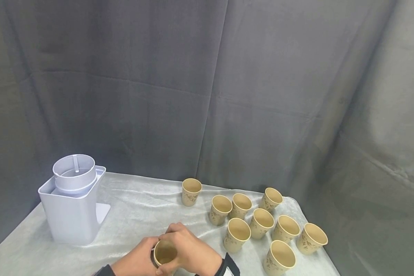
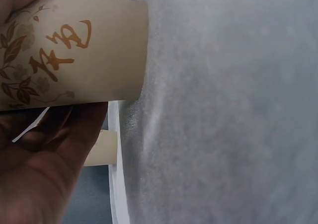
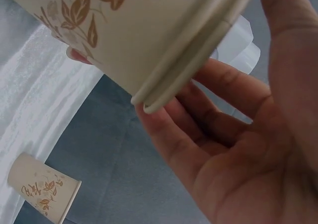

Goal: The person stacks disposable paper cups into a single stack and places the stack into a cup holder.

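Note:
Two nested beige paper cups (image 1: 165, 252) are between my hands at the near edge in the head view. My left hand (image 1: 138, 258) grips them from the left, its fingers under the printed cup wall (image 2: 99, 50) in the left wrist view. From the right, my right hand (image 1: 193, 249) holds them near the top, thumb and fingers around the rims. The right wrist view shows two rims (image 3: 186, 52) close together, with fingertips touching them. The outer cup carries brown leaf prints and lettering. Its base lies against or very near the white cloth in the left wrist view.
Several upright paper cups (image 1: 237, 232) stand loosely grouped at the right, and one cup (image 1: 189, 195) stands apart at the back. At the left is a white plastic holder (image 1: 69, 218) with a round tub (image 1: 74, 174) on top. Grey curtains (image 1: 158, 96) enclose the cloth-covered table (image 1: 131, 207).

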`<action>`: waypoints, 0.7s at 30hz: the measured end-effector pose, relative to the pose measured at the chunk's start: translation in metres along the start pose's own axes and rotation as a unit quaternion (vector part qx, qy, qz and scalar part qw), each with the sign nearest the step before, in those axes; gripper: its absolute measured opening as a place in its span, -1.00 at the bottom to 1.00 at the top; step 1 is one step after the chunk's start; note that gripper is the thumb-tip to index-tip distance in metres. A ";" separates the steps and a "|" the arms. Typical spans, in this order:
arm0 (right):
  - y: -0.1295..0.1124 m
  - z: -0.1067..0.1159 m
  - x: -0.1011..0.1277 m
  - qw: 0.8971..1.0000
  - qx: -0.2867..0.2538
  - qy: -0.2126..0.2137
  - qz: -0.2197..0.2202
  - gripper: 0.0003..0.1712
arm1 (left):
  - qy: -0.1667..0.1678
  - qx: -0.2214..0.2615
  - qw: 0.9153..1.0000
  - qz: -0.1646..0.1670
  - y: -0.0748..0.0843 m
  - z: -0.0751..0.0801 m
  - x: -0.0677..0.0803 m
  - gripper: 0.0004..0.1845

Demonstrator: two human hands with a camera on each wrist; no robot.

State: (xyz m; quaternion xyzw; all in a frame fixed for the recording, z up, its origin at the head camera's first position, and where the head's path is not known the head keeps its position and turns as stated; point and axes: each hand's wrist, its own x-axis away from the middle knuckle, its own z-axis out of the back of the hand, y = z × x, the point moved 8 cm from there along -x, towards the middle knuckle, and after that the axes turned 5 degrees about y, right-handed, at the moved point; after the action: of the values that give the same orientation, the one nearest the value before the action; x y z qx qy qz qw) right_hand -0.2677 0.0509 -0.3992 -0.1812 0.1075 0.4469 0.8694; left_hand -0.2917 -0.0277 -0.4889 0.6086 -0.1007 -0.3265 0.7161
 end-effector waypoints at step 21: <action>0.022 0.024 -0.022 0.998 0.030 0.003 -0.056 -0.50 | 0.015 -0.057 0.995 -0.080 0.010 -0.002 0.000 -0.48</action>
State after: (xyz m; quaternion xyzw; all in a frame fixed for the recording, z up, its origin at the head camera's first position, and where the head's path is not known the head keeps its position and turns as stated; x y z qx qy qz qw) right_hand -0.2973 0.0563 -0.3748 -0.1619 0.1131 0.3937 0.8978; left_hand -0.2875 -0.0255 -0.4797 0.5777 -0.0223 -0.3793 0.7225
